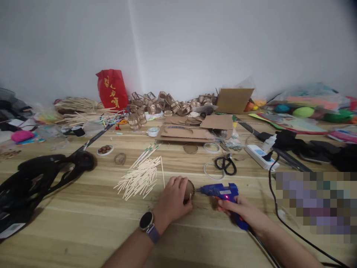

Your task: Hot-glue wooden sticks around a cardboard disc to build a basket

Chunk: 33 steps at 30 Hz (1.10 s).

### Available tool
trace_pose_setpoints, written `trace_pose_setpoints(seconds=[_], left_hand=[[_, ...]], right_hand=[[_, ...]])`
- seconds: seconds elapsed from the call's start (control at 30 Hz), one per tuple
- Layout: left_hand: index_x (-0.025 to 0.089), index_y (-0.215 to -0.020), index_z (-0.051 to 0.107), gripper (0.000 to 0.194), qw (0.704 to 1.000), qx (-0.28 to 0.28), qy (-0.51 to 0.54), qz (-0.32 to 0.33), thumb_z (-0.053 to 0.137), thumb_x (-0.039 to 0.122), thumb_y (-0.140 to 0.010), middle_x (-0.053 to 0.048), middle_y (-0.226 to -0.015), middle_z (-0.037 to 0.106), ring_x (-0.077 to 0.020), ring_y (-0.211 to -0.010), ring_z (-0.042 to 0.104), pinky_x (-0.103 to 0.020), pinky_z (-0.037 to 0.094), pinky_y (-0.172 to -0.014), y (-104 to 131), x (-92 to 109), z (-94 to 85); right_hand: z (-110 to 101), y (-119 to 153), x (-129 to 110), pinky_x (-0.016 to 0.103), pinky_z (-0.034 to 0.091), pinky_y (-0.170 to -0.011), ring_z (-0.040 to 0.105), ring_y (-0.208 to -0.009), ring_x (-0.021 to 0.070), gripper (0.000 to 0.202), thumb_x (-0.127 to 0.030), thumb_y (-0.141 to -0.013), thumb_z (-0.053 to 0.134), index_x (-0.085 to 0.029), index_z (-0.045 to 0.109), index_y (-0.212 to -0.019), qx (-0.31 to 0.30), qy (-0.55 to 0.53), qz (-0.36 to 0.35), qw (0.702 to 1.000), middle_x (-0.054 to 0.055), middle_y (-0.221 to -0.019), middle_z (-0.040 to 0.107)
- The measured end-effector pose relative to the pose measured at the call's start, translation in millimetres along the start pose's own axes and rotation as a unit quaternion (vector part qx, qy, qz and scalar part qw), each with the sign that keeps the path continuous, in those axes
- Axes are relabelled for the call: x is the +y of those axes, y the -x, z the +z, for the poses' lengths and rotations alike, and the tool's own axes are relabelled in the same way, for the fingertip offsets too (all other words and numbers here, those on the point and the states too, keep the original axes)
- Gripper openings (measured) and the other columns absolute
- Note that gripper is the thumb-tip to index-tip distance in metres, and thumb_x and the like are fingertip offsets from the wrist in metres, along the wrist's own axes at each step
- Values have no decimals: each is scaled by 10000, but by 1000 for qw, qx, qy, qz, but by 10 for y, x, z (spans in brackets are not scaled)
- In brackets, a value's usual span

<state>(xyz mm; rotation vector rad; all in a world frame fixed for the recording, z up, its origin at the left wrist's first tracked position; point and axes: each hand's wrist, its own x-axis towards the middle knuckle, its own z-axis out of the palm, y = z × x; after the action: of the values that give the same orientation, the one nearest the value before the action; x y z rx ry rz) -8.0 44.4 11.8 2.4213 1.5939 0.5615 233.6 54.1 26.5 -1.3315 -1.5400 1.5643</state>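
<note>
- so the right grip is wrapped round a blue glue gun, red light on
- left grip has hold of a round brown piece, right by the gun's nozzle
- loose pale sticks sit left of the gun on the worktop

There's the blue glue gun, being gripped by its handle, a red light glowing on its side, black cord trailing below! Its nozzle is pointing left, closing right beside the beaded-looking rim of a round brown piece, which is being held, partly covered.
</note>
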Motion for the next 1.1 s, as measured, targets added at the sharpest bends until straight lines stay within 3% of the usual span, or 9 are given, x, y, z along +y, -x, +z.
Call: trace_pose_setpoints(seconds=[0.17, 0.4, 0.57, 0.73, 1.1], left_hand=[[132, -1336, 385, 619, 1000, 8, 0, 0, 550, 265, -754, -128, -1353, 473, -293, -1250, 376, -454, 339, -1098, -4, -30, 20], [125, -1330, 404, 623, 1000, 7, 1, -2, 564, 260, -744, -126, -1349, 474, -296, -1250, 374, -437, 327, -1104, -1, -18, 10], [182, -1330, 395, 621, 1000, 12, 10, 4, 560, 252, -735, -96, -1348, 480, -299, -1246, 383, -471, 339, -1083, -5, -32, 12], [154, -1320, 400, 613, 1000, 5, 7, -2, 569, 260, -741, -113, -1349, 475, -293, -1248, 378, -449, 331, -1095, -8, -21, -2], [179, -1311, 404, 591, 1000, 13, 9, 4, 559, 259, -747, -103, -1330, 485, -291, -1240, 388, -452, 348, -1079, -3, -30, 3]], right_hand=[[30, 48, -42, 293, 478, -669, 572, -675, 189, 376, -553, -622, 722, -193, 685, -726, 6, 105, -27, 994, 14, -676, 654], [105, 79, -113, 358, 507, -792, 634, -821, 263, 463, -556, -636, 690, -210, 736, -940, 17, 154, -40, 987, 46, -876, 741], [138, 88, -128, 341, 519, -764, 641, -802, 260, 436, -523, -681, 649, -210, 742, -970, 5, 187, -59, 981, 48, -883, 751], [159, 90, -125, 340, 511, -837, 649, -868, 261, 415, -497, -714, 633, -205, 733, -991, -4, 179, -76, 981, 55, -964, 748], [181, 77, -109, 345, 513, -831, 654, -873, 260, 412, -506, -730, 626, -212, 737, -996, -2, 190, -99, 977, 58, -949, 752]])
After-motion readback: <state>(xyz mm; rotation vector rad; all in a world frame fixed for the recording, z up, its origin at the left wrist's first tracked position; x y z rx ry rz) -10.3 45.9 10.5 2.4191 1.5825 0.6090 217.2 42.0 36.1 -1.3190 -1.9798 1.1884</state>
